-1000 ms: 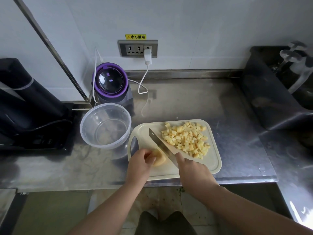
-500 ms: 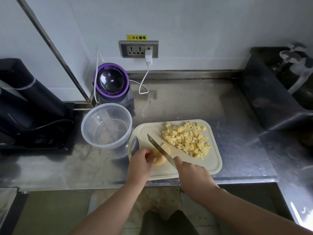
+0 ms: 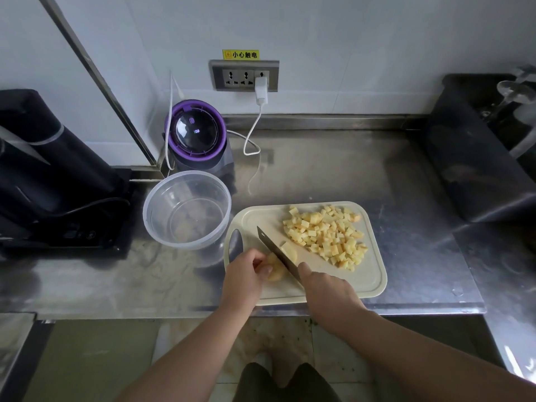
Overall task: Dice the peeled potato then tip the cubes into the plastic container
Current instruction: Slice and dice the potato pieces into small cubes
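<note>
A cream cutting board lies near the front edge of the steel counter. A heap of yellow potato cubes covers its right half. On its left part sits the remaining piece of peeled potato, which my left hand holds with curled fingers. My right hand grips the handle of a knife; the blade cuts down through the piece, with a slice on its right side. The clear plastic container stands just left of the board and looks empty.
A purple-rimmed appliance stands behind the container, with white cables running to the wall socket. A black machine fills the left side. A dark tub with glassware sits at the right. The counter's front edge runs just below the board.
The knife has shifted left onto the potato piece and cut into it, leaving a slice to the right of the blade. My left hand keeps its hold.
</note>
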`<move>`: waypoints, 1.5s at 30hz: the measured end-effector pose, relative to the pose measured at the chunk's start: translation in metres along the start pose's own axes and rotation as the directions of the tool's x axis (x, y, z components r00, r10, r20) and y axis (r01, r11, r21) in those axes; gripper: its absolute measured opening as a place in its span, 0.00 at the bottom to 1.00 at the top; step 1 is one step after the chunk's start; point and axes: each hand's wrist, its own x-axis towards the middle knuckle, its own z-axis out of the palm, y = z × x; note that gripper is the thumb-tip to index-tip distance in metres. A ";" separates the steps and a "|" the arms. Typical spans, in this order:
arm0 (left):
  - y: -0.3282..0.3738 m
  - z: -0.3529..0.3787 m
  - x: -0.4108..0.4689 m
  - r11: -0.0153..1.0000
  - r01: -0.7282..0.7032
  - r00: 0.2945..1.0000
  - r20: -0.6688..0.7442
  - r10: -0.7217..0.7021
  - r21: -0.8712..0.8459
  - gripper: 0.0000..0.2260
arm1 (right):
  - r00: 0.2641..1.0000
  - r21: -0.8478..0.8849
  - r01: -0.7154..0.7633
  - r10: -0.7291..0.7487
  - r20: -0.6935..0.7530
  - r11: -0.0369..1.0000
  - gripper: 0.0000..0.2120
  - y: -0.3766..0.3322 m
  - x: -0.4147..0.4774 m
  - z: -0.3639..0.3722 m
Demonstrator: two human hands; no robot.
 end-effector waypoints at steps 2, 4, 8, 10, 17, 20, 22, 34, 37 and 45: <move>0.001 -0.001 -0.001 1.000 -0.002 1.000 0.004 0.002 0.005 0.04 | 1.000 0.028 -0.012 0.012 -0.020 1.000 0.22 0.001 -0.004 -0.002; 0.002 -0.001 0.000 1.000 -0.001 1.000 0.002 0.001 0.007 0.05 | 0.999 0.031 -0.003 0.005 -0.051 1.000 0.22 0.001 -0.008 -0.002; 0.002 0.000 -0.001 1.000 0.012 1.000 -0.006 -0.012 0.013 0.08 | 0.997 0.017 0.006 -0.004 -0.080 1.000 0.23 0.002 -0.014 -0.004; 0.001 0.001 -0.001 1.000 0.024 1.000 -0.019 -0.024 0.000 0.08 | 0.997 0.011 0.006 -0.005 -0.082 1.000 0.24 0.001 -0.017 -0.004; 0.001 0.002 -0.001 0.999 0.028 0.999 -0.019 -0.027 0.020 0.08 | 0.996 -0.027 0.016 -0.019 -0.089 0.999 0.23 -0.002 -0.023 -0.001; 0.001 0.001 -0.002 1.000 0.022 1.000 -0.013 -0.022 0.010 0.07 | 0.997 -0.038 0.021 -0.024 -0.072 0.999 0.24 -0.003 -0.024 0.000; 0.001 0.001 -0.001 1.000 0.014 1.000 -0.013 -0.014 0.008 0.08 | 0.997 -0.042 0.023 -0.026 -0.067 0.999 0.24 -0.003 -0.024 0.002; 0.002 -0.001 -0.003 1.000 0.013 1.000 -0.011 -0.014 -0.018 0.03 | 1.000 -0.056 0.013 -0.014 -0.010 0.998 0.26 -0.008 0.003 0.005; 0.004 -0.002 -0.003 1.000 0.016 1.000 -0.001 -0.016 -0.001 0.04 | 1.000 0.017 -0.020 0.020 0.007 1.000 0.22 -0.001 0.005 -0.003; 0.000 -0.004 -0.007 0.994 0.083 0.996 -0.002 -0.084 -0.065 0.10 | 0.995 0.026 -0.011 0.014 -0.102 1.000 0.21 -0.001 -0.008 -0.007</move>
